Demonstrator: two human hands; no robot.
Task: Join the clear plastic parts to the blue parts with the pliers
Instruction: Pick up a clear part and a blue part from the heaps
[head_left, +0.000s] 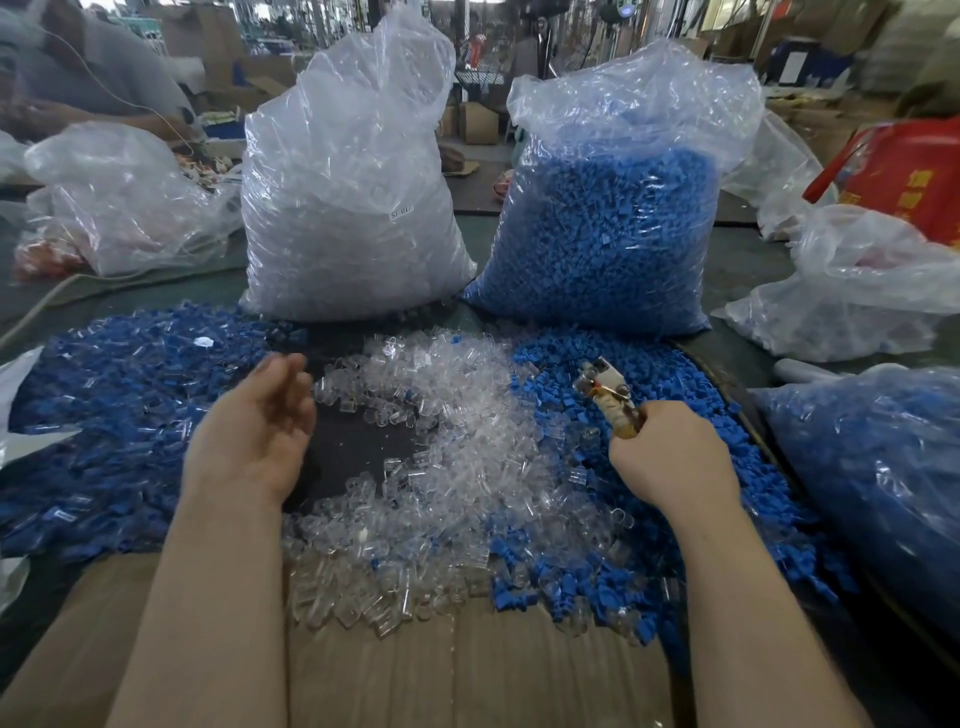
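The right hand is clenched around the pliers while the left hand, spread and empty, hovers beside the clear parts, probably to take one.

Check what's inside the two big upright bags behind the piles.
The left bag holds clear plastic parts; the right bag holds blue parts, filling roughly its lower two-thirds. Only pieces against the film show; the inner contents are covered.
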